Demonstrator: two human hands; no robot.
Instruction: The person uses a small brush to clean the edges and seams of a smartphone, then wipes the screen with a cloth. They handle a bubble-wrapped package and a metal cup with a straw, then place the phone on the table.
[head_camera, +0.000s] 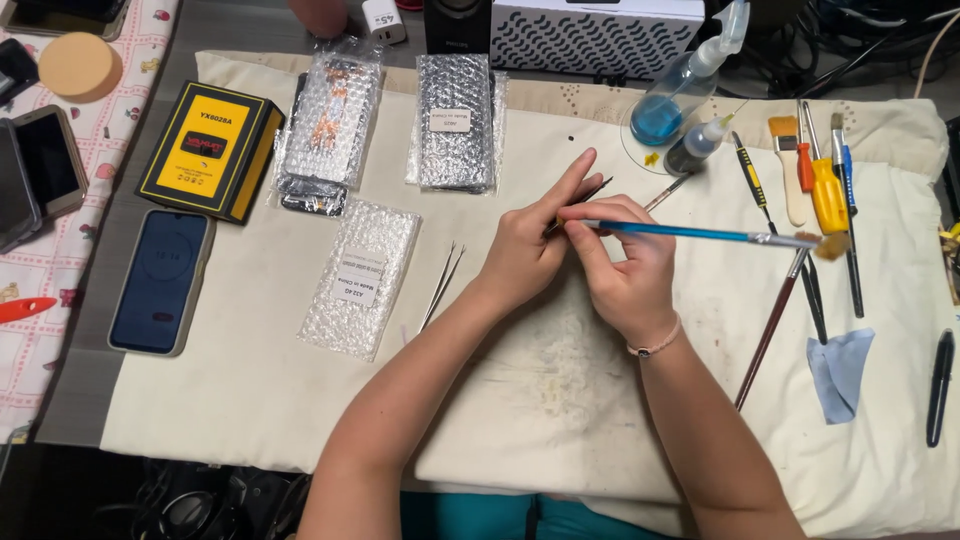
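Your bare left hand (528, 245): forearm angles in from lower centre, index finger stretched up, other fingers curled in pinch. Your bare right hand (625, 265): thumb and fingertips pinched together, touching left hand, wrist bent.

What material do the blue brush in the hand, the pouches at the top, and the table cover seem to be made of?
Blue brush: likely painted wood with a glossy blue handle, a metal ferrule and tan bristles; the right hand holds it. Pouches: clear plastic bubble wrap, shown by the shiny bubbles. Table cover: cream woven cloth, matte, wrinkled and stained.
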